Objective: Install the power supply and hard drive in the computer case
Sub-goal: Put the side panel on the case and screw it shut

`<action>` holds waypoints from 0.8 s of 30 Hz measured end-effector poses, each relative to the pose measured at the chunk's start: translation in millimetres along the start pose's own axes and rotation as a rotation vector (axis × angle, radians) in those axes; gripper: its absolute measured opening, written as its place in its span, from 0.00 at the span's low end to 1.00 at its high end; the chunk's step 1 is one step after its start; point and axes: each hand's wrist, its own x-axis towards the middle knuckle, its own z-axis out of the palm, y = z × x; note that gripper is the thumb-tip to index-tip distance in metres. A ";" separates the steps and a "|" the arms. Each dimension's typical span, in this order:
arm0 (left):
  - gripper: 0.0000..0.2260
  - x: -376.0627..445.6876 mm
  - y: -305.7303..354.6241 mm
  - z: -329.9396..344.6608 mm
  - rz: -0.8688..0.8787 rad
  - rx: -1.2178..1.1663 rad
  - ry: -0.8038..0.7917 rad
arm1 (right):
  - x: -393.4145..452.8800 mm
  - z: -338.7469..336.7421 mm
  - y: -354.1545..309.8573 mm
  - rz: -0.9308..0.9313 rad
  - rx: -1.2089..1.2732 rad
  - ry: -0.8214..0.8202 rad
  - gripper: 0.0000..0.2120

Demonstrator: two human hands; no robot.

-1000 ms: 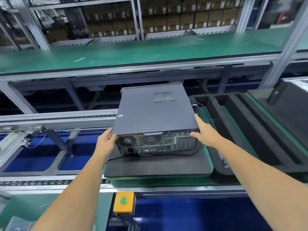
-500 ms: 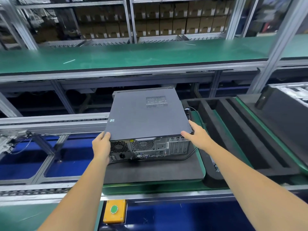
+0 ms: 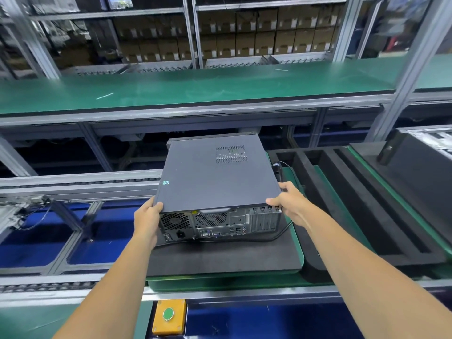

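Evidently to steady or shift it, a person's left hand [image 3: 146,220] and right hand [image 3: 289,204] gripped, fingers curled, the rear corners of a closed computer case [image 3: 215,177] lying flat on a black foam mat [image 3: 220,258].

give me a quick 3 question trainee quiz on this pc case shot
1. True or false: the side panel is off the computer case.
2. Which end of the case faces the camera? A) front bezel B) rear panel with ports and fan grilles
3. Fill in: the case sits on a black ____ pad.

Key:
1. False; the panel is on, with the left hand and right hand gripping its near corners.
2. B
3. foam
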 end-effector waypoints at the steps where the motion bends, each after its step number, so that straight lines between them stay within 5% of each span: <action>1: 0.18 -0.8 0.3 -0.2 0.005 -0.005 -0.011 | 0.6 -0.2 -1.2 0.011 0.003 -0.015 0.34; 5: 0.19 -6.8 3.9 2.2 -0.038 -0.075 -0.070 | -0.4 -2.6 -4.0 0.009 -0.098 -0.039 0.36; 11: 0.18 -4.6 -5.4 -14.9 0.044 -0.017 -0.287 | -6.6 -8.9 -2.5 -0.153 -0.363 -0.110 0.27; 19: 0.16 -11.1 -19.4 -7.1 0.110 0.026 -0.106 | -6.8 -9.0 -4.4 -0.266 -0.567 -0.021 0.19; 24: 0.15 -13.8 -20.7 -12.4 0.089 0.033 -0.129 | -6.9 -11.7 -4.4 -0.294 -0.687 -0.024 0.20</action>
